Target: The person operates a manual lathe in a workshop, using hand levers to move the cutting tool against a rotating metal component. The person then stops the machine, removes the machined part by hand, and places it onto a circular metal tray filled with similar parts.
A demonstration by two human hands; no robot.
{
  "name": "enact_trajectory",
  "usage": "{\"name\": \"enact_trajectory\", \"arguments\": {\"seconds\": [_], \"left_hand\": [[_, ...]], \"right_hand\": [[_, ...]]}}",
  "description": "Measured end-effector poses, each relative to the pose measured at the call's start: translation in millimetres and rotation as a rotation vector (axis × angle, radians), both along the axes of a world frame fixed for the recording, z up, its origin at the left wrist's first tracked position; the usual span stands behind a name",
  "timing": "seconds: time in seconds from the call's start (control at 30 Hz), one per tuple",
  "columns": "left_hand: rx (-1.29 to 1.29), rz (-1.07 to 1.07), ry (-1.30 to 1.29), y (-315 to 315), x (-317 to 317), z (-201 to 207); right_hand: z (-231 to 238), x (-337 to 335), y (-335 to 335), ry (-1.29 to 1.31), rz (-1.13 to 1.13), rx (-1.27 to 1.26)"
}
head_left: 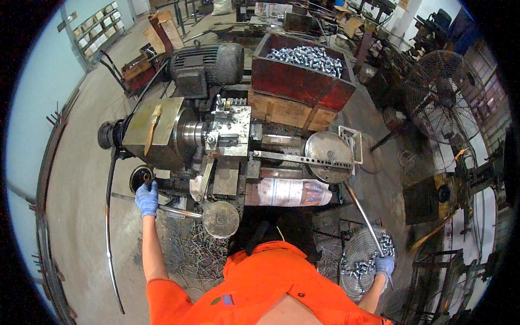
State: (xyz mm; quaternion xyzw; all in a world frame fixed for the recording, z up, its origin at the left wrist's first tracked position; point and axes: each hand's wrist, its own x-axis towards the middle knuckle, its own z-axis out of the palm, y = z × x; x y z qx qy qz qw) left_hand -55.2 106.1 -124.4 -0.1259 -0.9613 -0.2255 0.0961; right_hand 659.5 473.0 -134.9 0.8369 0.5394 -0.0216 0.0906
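My left hand (146, 200), in a blue glove, is at the near rim of a round black cup-like part (140, 177) at the machine's left end. Its fingers look closed, and whatever they hold is hidden. A thin metal bar (181, 212) crosses beside this hand toward a round metal disc (221, 219). Far to the right, my right hand (384, 266), also gloved in blue, is wrapped round the lower end of a long steel lever (364, 212). Below the lever lies a round mesh basket (355, 284) with shiny metal fittings (364, 268).
The metalworking machine (232, 127) fills the middle, with a dark motor (208, 65) behind. A brush (153, 130) lies on its housing. A red bin (300, 81) full of fittings stands behind it. A large fan (445, 97) is at right; metal scraps (197, 252) litter the floor.
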Motion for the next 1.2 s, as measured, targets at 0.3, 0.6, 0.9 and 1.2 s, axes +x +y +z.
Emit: {"name": "enact_trajectory", "arguments": {"seconds": [0.3,0.6,0.9,1.2], "left_hand": [[-0.017,0.01,-0.05,0,-4,-2],[-0.067,0.051,-0.025,6,1,1],[-0.147,0.085,0.017,2,0,-4],[-0.068,0.073,-0.091,9,4,1]], "right_hand": [[-11,8,-1,0.043,0.113,0.059],[-8,4,-4,0.011,0.079,0.032],[-12,-121,19,-0.067,0.524,0.443],[5,-135,186,-0.233,0.59,0.306]]}}
